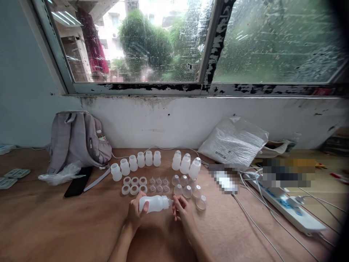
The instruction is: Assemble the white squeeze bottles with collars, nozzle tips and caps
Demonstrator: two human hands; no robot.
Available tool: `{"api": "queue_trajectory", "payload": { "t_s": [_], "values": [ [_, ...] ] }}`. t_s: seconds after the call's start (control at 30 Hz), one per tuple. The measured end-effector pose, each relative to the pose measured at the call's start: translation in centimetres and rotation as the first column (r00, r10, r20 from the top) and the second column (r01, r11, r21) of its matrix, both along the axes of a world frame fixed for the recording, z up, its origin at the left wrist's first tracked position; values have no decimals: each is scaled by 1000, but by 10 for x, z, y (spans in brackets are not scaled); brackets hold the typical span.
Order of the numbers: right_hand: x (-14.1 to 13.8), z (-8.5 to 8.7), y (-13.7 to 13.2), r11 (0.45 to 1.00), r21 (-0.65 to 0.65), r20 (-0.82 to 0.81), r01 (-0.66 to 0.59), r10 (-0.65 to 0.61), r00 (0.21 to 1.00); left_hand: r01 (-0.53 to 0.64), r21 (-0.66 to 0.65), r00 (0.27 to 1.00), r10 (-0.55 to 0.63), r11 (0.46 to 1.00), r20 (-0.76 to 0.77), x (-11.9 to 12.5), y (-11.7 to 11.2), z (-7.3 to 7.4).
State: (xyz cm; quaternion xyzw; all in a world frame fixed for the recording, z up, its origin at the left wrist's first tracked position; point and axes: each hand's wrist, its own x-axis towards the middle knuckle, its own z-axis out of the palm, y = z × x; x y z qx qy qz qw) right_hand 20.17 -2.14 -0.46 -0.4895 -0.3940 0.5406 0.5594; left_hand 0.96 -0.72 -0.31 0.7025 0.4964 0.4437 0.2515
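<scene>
My left hand (135,211) is wrapped round a translucent white baby bottle (154,204), held sideways over the table with its neck to the right. A clear nipple (170,202) is at the bottle's mouth, and my right hand (182,208) pinches at its tip. Just beyond lie white collar rings (134,180) in two rows, with more clear nipples (159,180) beside them. Several clear domed caps (187,191) sit close to my right hand. Farther back, open bottle bodies (133,163) stand in a curved row. Three capped bottles (185,163) are upright at the right.
A grey backpack (73,142), a plastic bag (64,175) and a black phone (77,183) are at the left. To the right are a silvery mailing bag (234,140), a white power strip (289,207) and trailing cables. A wall and window (136,47) stand behind the table.
</scene>
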Motion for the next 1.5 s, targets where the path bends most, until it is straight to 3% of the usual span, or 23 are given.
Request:
{"api": "queue_trajectory", "payload": {
  "t_s": [0.17, 0.53, 0.8, 1.0, 1.33, 1.5],
  "values": [
    [-2, 3, -2, 998, 60, 53, -29, 25, 998, -1, -18, 1000, 1, 1000, 10, 1, 2, 1],
    [-1, 1, -1, 970, 236, 35, 59, -69, 997, 54, -235, 961, 13, 971, 277, 12, 6, 3],
    [2, -3, 0, 956, 282, 65, 83, -105, 992, 41, -260, 956, 38, 965, 290, 11, 7, 2],
    [4, -2, 0, 962, 265, 56, 72, -90, 994, 59, -253, 953, 21, 966, 301, 12, 7, 3],
    [0, 7, -3, 990, 81, -21, 117, -116, 993, 12, -256, 964, 57, 967, 261, 11, 7, 2],
    [0, 6, -3, 977, 158, 40, 144, -152, 988, 28, -264, 963, 45, 964, 266, 12, 6, 4]
  ]
}}
